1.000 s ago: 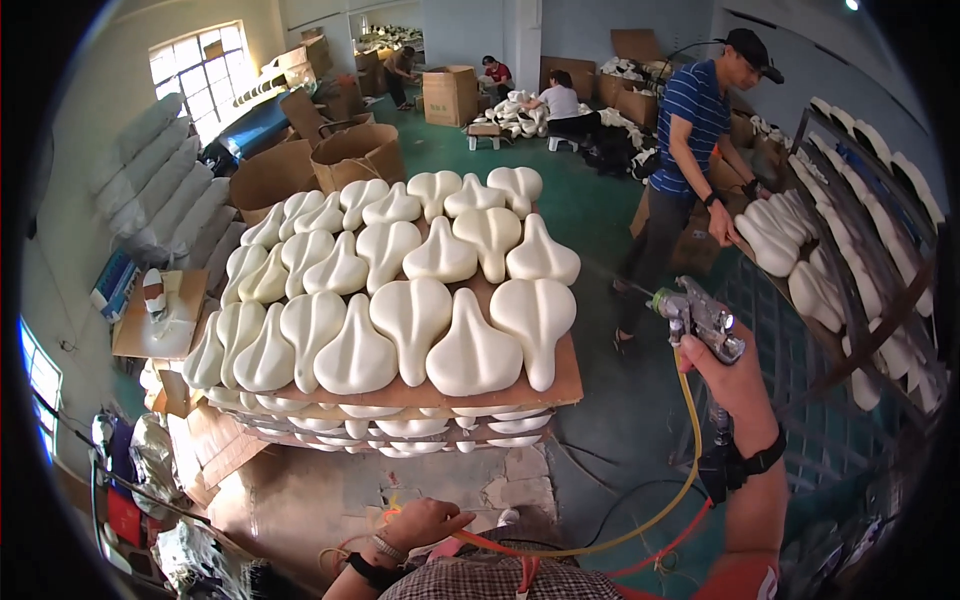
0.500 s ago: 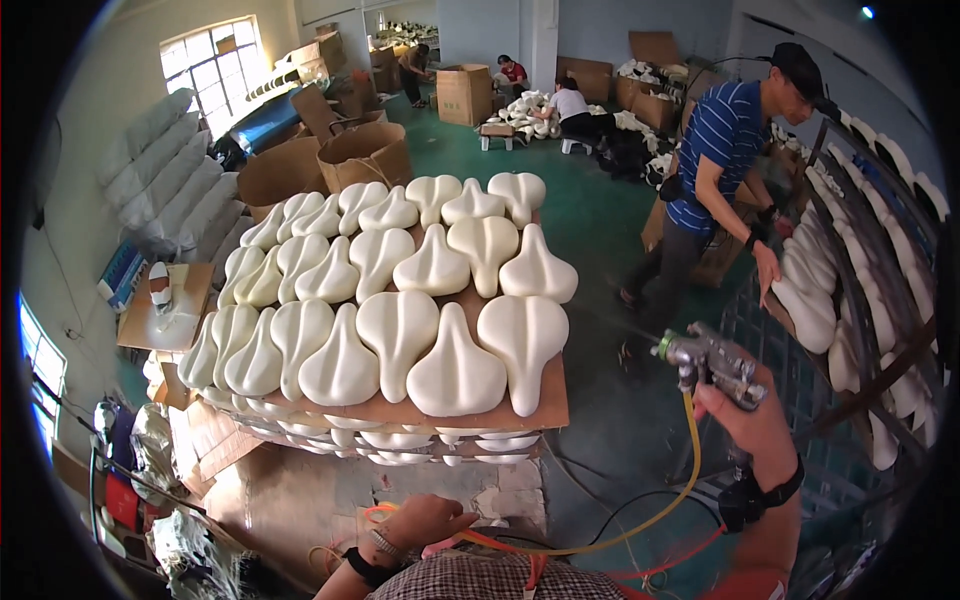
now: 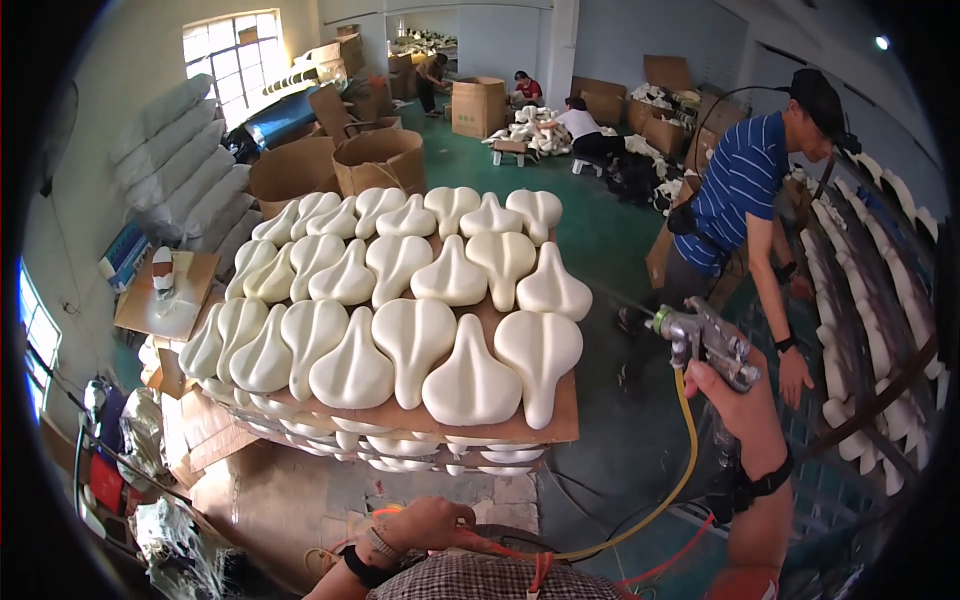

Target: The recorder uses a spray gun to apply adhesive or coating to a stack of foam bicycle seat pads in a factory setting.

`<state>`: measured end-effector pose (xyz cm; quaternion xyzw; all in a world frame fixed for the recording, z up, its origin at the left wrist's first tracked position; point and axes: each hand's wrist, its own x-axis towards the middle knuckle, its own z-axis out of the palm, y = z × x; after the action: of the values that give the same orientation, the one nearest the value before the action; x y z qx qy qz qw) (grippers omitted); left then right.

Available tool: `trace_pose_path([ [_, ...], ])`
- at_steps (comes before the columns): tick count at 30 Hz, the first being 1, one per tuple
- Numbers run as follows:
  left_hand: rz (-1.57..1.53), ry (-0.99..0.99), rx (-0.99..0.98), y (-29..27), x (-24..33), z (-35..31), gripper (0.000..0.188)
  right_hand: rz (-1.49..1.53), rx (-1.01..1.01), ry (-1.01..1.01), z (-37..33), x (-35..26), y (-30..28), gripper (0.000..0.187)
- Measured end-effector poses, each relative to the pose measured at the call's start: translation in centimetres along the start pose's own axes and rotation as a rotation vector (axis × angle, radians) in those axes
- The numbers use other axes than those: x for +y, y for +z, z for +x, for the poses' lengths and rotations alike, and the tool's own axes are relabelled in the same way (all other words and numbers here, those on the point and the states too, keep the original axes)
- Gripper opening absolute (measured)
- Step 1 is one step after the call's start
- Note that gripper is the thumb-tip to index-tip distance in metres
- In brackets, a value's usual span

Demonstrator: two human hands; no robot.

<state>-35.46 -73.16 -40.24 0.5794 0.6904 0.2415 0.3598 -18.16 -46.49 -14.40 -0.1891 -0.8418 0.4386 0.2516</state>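
My right hand (image 3: 745, 395) is wrapped around a metal spray gun (image 3: 705, 345) with a green tip, held up at the right of the stack and aimed left. A faint streak of mist seems to leave its nozzle. From the gun a yellow hose (image 3: 690, 450) curves down and across to my left hand (image 3: 428, 522), closed around it low in front of my checked clothing. Cream foam bicycle saddles (image 3: 472, 380) lie in rows on a brown board (image 3: 562, 405), narrow ends alternating. More saddles show on layers beneath.
At the right a co-worker in a striped blue shirt (image 3: 740, 165) stands beside a rack of saddles (image 3: 840, 350), one arm hanging near my gun. Large cardboard boxes (image 3: 380, 160) stand behind the stack. Silvery wrapped bundles (image 3: 180, 150) lean left. A red hose (image 3: 670, 565) trails near my waist.
The co-worker's near hand has left a saddle on the rack and dropped lower. The view has shifted, so the stack sits slightly further right. Both my hands keep their holds.
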Motion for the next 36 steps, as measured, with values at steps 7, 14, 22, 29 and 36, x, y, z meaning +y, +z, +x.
trace_pose_path([
  [7, -0.119, 0.086, 0.098, -1.3, -2.7, -3.2, 0.046, -0.021, -0.1, 0.023, 0.3, -0.8, 2.5, 0.041],
  [14, -0.078, 0.048, 0.099, -3.2, -5.4, -4.8, 0.05, -0.053, 0.013, 0.006, 3.1, -3.0, 5.6, 0.041],
  [22, -0.014, 0.049, 0.035, -5.0, -8.8, -6.6, 0.056, -0.029, 0.064, 0.009, 4.4, -4.3, 9.1, 0.038],
  [29, -0.023, 0.082, 0.023, -6.4, -12.0, -8.9, 0.051, -0.097, 0.049, 0.143, 1.9, -6.2, 12.7, 0.036],
  [36, -0.036, 0.183, -0.085, -7.3, -12.8, -10.2, 0.044, -0.086, 0.205, 0.071, 2.9, -7.3, 15.2, 0.035],
])
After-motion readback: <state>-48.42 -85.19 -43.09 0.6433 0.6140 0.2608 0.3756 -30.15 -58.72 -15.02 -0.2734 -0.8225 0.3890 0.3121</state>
